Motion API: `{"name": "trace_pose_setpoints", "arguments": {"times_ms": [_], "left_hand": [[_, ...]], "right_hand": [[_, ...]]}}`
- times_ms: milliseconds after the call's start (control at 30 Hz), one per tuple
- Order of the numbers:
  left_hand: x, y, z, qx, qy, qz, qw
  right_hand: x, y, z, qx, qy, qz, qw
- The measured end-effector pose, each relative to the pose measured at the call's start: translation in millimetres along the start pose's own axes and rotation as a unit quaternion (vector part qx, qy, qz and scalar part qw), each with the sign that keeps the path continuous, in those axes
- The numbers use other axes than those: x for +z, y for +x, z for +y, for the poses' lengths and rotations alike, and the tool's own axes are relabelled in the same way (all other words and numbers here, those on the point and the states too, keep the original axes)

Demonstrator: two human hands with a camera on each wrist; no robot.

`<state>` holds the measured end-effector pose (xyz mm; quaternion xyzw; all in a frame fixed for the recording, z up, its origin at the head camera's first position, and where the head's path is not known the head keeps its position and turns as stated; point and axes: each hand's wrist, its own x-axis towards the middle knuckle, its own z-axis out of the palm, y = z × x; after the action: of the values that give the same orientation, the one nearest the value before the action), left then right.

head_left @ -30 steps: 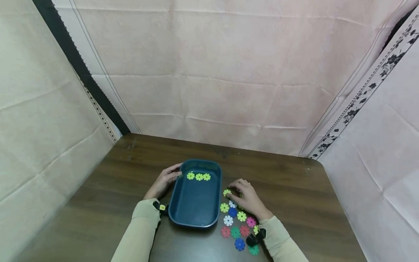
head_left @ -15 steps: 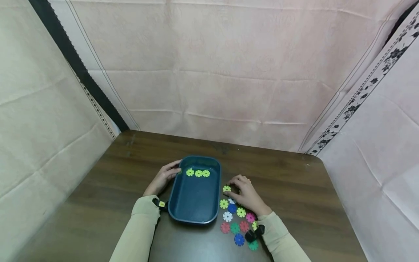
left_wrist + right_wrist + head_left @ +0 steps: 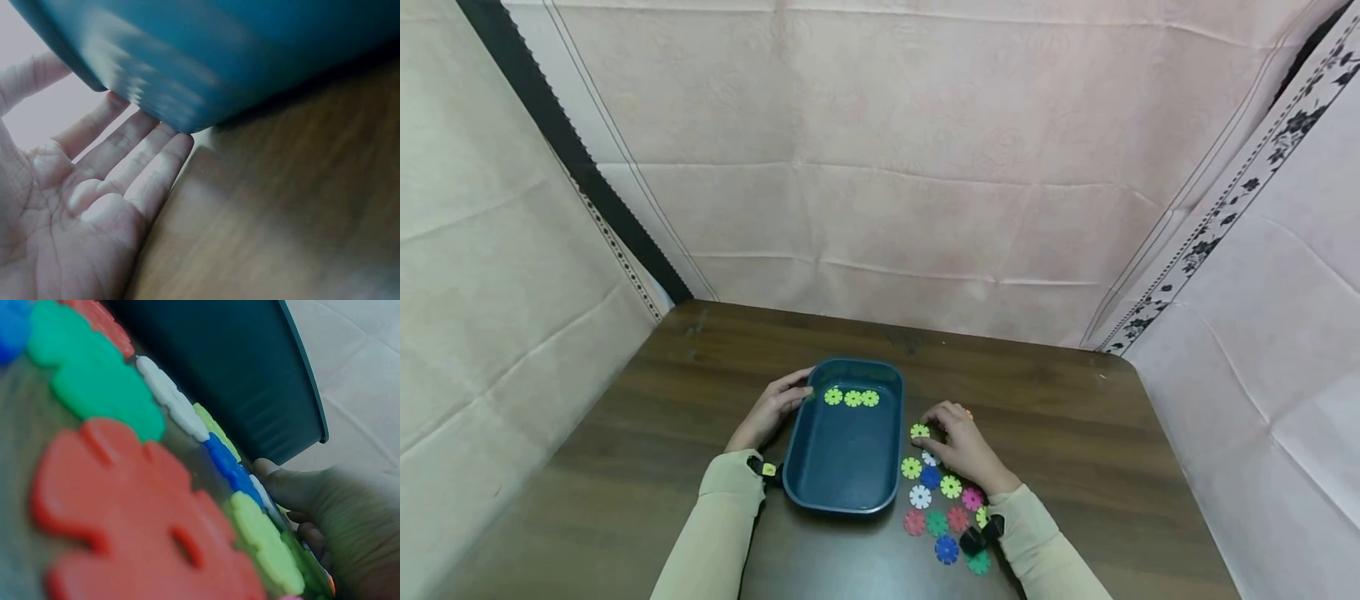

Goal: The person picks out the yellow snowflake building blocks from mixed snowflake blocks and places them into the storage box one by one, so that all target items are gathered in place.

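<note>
The fingers (image 3: 134,159) of the left hand (image 3: 769,410) are being held straight against the blue tray (image 3: 820,492), while the right hand's (image 3: 962,446) fingers are being curled over a yellow-green disc (image 3: 919,431) just beside it. The disc could be fumbled, being flat and thin. Everything is being carried by a dark wooden surface (image 3: 1075,450), with pale cloth walls (image 3: 880,167) hung around.

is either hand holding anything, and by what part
The right hand pinches a yellow-green flower disc by its right edge on the table. The left hand only rests straight fingers on the blue tray's left wall.
</note>
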<state>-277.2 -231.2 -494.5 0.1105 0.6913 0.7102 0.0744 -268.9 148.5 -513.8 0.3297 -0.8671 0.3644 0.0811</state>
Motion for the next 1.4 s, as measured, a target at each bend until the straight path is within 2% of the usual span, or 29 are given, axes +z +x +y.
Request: {"name": "trace_pose_setpoints", "arguments": {"times_ms": [267,500,900,1133,1400], "left_hand": [[0.3,-5.1,-2.1,-0.007,0.009,0.000,0.9999],[-0.2,-6.0,-2.7,-0.004,0.010,0.003,0.9999],[-0.9,-4.2,-0.9,0.003,0.003,-0.002,1.0000],[-0.3,-2.9,-0.9,0.002,0.004,-0.001,1.0000],[-0.5,-0.7,0.3,0.012,-0.003,-0.008,0.9999]], "right_hand": [[2.1,-4.8,-3.9,0.020,0.013,-0.010,0.9997],[2.3,-3.6,-4.6,0.003,0.022,0.003,0.9998],[0.3,-2.0,-4.1,0.031,0.040,-0.005,0.9987],[0.0,-2.0,-5.4,0.022,0.049,0.011,0.9985],[0.6,-1.0,-3.8,0.011,0.082,0.051,0.9952]]}}
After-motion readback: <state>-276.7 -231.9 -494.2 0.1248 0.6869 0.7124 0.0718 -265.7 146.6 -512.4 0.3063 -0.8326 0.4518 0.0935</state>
